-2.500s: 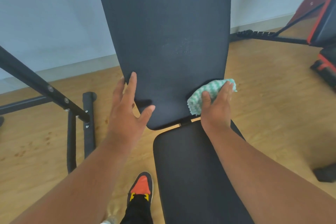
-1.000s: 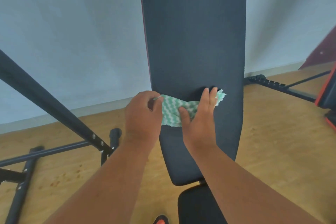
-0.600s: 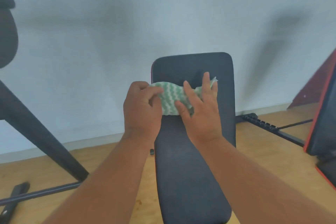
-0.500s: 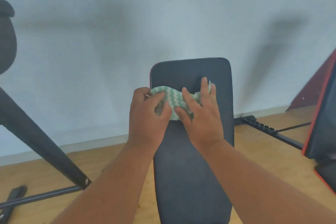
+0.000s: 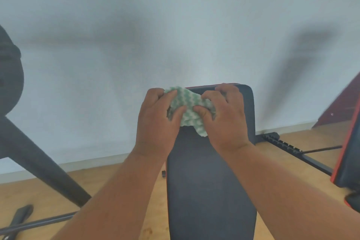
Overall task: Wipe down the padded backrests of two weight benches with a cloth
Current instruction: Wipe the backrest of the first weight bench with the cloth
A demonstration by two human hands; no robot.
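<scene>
I see my left hand and my right hand side by side at the top of the tall black padded backrest. Both hands hold the same soft cloth with green and white zigzag stripes. The cloth is bunched up between them, right at the top edge of the backrest. A small corner of it hangs down over the black pad. My left fingers are curled around the left part of the cloth, with the thumb pressed into it. My right fingers are curled too and pinch the right part, with the thumb on the front of the cloth.

The backrest stands up in front of a pale grey wall. It has a thin red line along its top rim. Under it is a light wooden floor. On the right I see part of a second bench with a red edge. On the left a thick black metal bar slants down to the floor.
</scene>
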